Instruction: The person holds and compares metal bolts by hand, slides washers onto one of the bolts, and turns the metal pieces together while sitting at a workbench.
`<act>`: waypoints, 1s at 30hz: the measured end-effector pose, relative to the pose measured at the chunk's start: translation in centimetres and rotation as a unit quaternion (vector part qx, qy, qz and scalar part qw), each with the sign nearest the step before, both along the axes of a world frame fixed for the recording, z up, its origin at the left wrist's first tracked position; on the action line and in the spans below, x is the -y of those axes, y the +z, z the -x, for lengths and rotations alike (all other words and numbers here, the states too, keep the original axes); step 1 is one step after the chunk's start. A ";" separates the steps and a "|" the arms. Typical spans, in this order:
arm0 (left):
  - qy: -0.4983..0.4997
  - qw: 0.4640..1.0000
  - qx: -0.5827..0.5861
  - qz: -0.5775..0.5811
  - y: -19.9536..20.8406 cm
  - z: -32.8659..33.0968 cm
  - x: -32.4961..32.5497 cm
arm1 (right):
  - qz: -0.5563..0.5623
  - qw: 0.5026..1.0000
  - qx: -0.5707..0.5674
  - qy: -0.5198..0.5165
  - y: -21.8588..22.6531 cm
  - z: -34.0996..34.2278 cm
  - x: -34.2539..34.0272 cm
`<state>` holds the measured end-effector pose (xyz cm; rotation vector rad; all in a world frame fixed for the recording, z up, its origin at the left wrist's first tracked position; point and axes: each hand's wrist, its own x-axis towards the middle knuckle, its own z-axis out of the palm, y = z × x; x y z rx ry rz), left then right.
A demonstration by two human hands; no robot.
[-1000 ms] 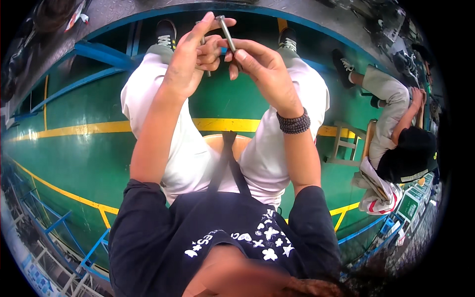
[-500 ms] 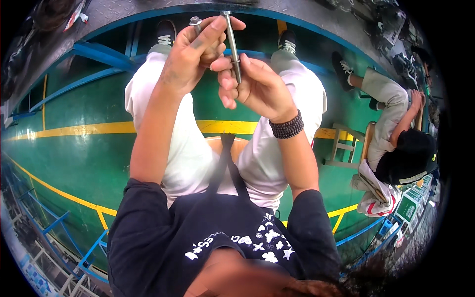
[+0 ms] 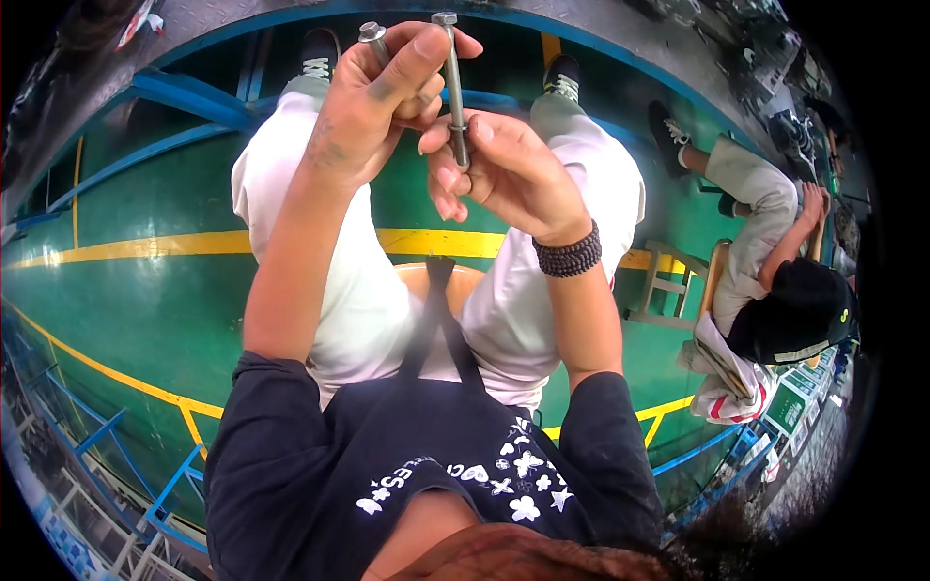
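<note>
Both hands are raised over my knees, at the edge of the metal worktop. My left hand [image 3: 373,107] is closed, pinching a long steel bolt [image 3: 453,82] just below its hex head, which points up and away. A second bolt [image 3: 372,35] is tucked in the same hand; only its flanged head and a bit of shank show. Around the long bolt's lower part sits a small metal ring [image 3: 458,128], a washer or nut; I cannot tell which. My right hand [image 3: 513,169] has its thumb and fingers closed about this lower end, by the ring.
A grey metal worktop [image 3: 208,34] with a blue frame [image 3: 194,102] runs along the far side. Dark parts lie on it at the right. Another person [image 3: 790,300] sits at the right, near a small stool [image 3: 666,286]. The floor [image 3: 145,320] is green with yellow lines.
Both hands keep their grip. The long bolt has come slightly more upright, and the left hand with both bolts has shifted a little up and left in view.
</note>
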<state>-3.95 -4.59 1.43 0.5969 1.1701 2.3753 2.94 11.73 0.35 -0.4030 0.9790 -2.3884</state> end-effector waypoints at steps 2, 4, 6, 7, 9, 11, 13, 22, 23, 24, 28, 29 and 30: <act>0.012 1.000 -0.003 0.012 0.1 -0.1 -0.1 | -0.006 1.000 0.000 0.001 -0.1 0.0 0.0; 0.012 1.000 0.003 0.011 0.2 -0.2 -0.1 | -0.015 1.000 -0.002 -0.013 -0.1 -0.1 0.1; 0.011 1.000 0.008 0.012 0.2 -0.3 -0.2 | 0.011 1.000 0.002 -0.015 -0.5 -0.1 0.1; 0.018 1.000 0.002 0.017 0.2 -0.3 -0.4 | 0.037 0.999 0.005 -0.017 -0.6 -0.1 0.2; 0.025 0.999 -0.004 0.023 0.1 -0.2 -0.3 | 0.037 0.999 0.000 -0.019 -0.5 -0.2 0.2; 0.013 0.998 -0.040 0.039 0.0 0.1 -0.1 | 0.036 0.999 -0.004 -0.022 -0.5 -0.2 0.2; 0.013 0.999 -0.034 0.039 0.3 -0.2 -0.2 | 0.008 0.999 -0.014 -0.045 -0.4 -0.3 0.3; 0.025 0.998 -0.043 0.043 0.3 -0.1 0.0 | -0.138 0.975 -0.090 -0.147 -0.2 -0.4 0.3; 0.026 0.997 -0.056 0.054 0.3 -0.2 0.1 | -0.138 0.975 -0.090 -0.146 -0.2 -0.4 0.4; 0.027 0.997 -0.056 0.054 0.3 -0.1 0.0 | -0.170 0.962 -0.120 -0.176 -0.1 -0.3 0.5; 0.107 0.983 -0.105 0.106 -0.3 -0.2 -0.5 | -0.262 0.894 -0.174 -0.320 -0.5 -0.6 1.3; 0.132 0.981 -0.094 0.105 -0.6 -0.2 -0.6 | -0.262 0.894 -0.173 -0.320 -0.7 -0.6 1.3; 0.132 0.981 -0.093 0.105 -0.7 -0.2 -0.7 | -0.288 0.865 -0.202 -0.358 -0.8 -0.5 1.4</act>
